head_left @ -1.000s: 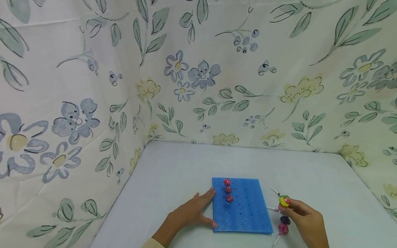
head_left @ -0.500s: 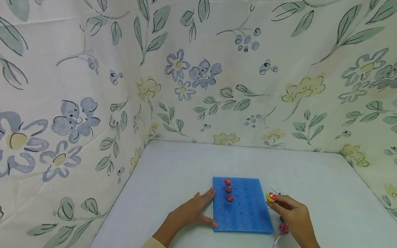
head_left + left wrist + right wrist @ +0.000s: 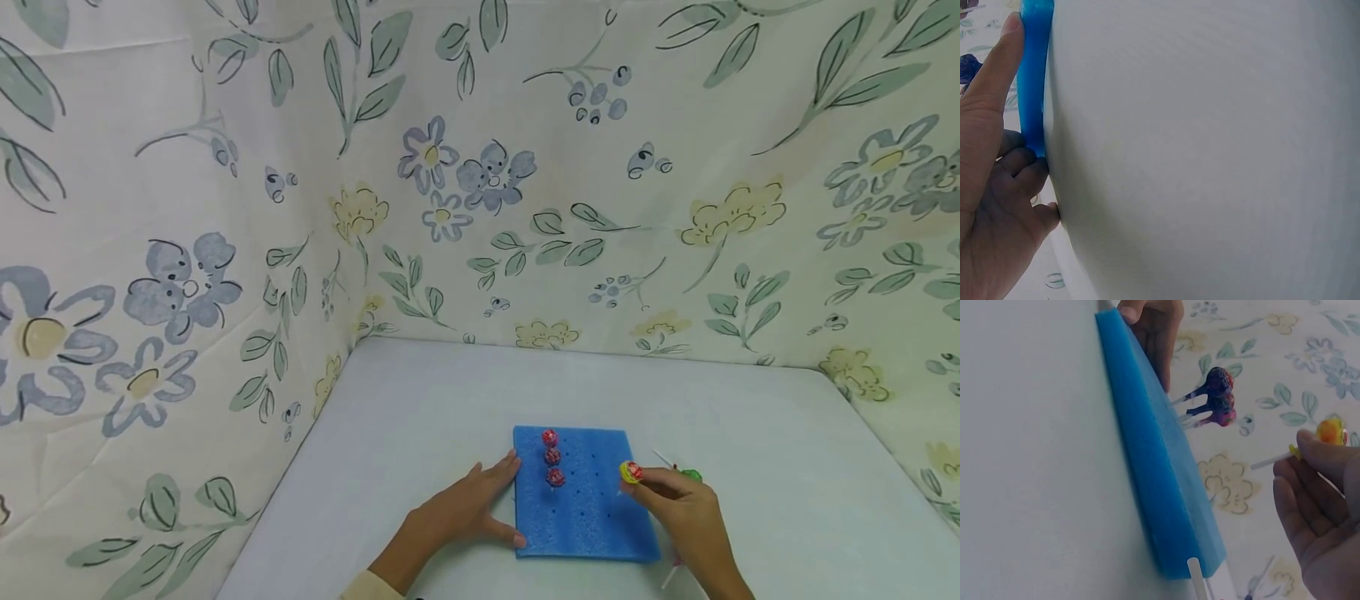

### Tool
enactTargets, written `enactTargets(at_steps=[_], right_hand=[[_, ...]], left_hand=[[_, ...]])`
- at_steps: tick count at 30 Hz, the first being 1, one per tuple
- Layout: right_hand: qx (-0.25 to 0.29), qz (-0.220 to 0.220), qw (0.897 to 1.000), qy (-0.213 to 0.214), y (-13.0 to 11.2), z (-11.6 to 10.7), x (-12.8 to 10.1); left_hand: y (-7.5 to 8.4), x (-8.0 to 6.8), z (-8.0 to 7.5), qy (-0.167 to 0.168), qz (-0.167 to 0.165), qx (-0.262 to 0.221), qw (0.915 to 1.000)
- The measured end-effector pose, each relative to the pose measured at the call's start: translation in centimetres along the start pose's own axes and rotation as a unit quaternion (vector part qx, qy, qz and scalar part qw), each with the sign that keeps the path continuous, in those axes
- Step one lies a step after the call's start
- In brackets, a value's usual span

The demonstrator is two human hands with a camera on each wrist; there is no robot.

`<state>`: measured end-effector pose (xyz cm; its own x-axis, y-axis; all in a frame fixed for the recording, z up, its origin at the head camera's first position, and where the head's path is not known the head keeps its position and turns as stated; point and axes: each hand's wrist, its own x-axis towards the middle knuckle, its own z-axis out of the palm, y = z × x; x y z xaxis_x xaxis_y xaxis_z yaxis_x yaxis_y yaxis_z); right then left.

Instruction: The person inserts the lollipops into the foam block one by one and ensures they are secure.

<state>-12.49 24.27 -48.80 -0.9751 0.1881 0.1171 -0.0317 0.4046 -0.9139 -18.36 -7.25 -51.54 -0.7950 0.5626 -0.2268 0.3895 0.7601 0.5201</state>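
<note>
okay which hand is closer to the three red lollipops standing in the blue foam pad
Left, by a little. The left hand rests against the blue foam pad's left edge, just beside the three red lollipops. The right hand holds a yellow lollipop over the pad's right side, farther off.

One blue foam block (image 3: 585,517) lies on the table, and everything else is counted from it. Three lollipops (image 3: 552,457) stand in a single row in its left part, sticks down in the holes. One more, a yellow-wrapped lollipop (image 3: 631,472), is over the block's right edge. Off that right edge, one green lollipop (image 3: 692,476) shows on the table, with at least one further stick (image 3: 670,577) beside the block's near right corner. Two hands (image 3: 465,517) are in view, one at each side of the block.
</note>
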Motion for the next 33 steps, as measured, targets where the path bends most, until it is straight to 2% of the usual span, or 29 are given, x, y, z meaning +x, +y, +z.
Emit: enactTargets(at_steps=[7,16,22,33], right_hand=[[0.017,0.041,0.999,-0.027,0.1,1.2,0.3],[0.031,0.064,0.996,-0.057,0.0,2.4,0.4],[0.016,0.062,0.996,-0.062,0.2,3.2,0.3],[0.029,0.07,0.994,-0.08,0.2,4.5,0.2]], left_hand=[[0.1,0.0,-0.1,0.0,-0.001,0.0,1.0],[0.0,0.0,0.0,0.003,0.003,-0.005,1.0],[0.0,0.0,0.0,0.004,0.001,-0.005,1.0],[0.1,0.1,-0.1,0.0,-0.01,-0.009,0.9999]])
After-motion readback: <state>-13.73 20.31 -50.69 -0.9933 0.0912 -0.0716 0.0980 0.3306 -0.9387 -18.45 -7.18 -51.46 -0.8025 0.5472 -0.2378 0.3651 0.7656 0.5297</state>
